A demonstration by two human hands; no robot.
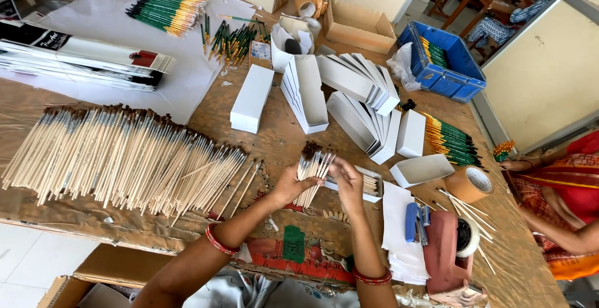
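Gripping a small bundle of pale wooden-handled paintbrushes [314, 166] upright, left hand [288, 185] clasps its lower half while right hand [347, 180] pinches the top, above a brown paper-covered worktable [274, 133] strewn with white cardboard boxes [253, 98], tiled floor below

Brush bundle [312, 169], pale handles, upright, bristles up.
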